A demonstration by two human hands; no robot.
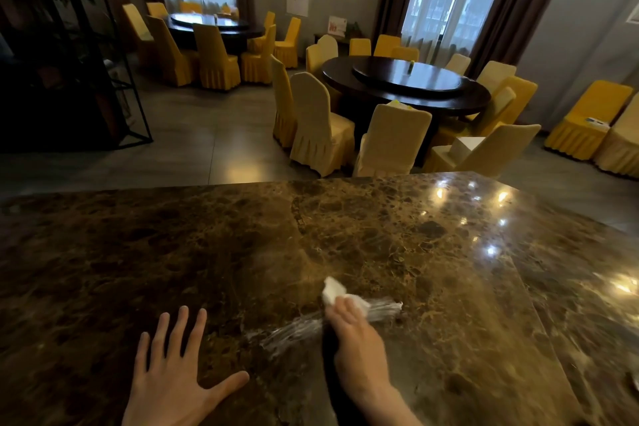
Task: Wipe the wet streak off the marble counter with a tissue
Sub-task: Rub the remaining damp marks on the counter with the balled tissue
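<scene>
- The counter (207, 252) fills the lower half of the frame. It is brown marble and shiny, with bright light spots at the right.
- The streak (294, 332) is a pale wet smear in the lower middle — it runs from near the left hand, under the right hand, to a little way past it on the right.
- The right hand (356, 339) is in the lower middle of the frame. Its fingers are curled down on the tissue (333, 292), pressing it flat on the counter, right on the streak.
- The tissue is white and scrunched (most of it pokes out above the fingers).
- The left hand (173, 377) lies flat on the counter at the lower left — fingers spread wide, holding nothing, just beside the streak's left end.
- Past the counter, in the upper half, stand dark round tables (408, 86) with yellow chairs (318, 124) around them.
</scene>
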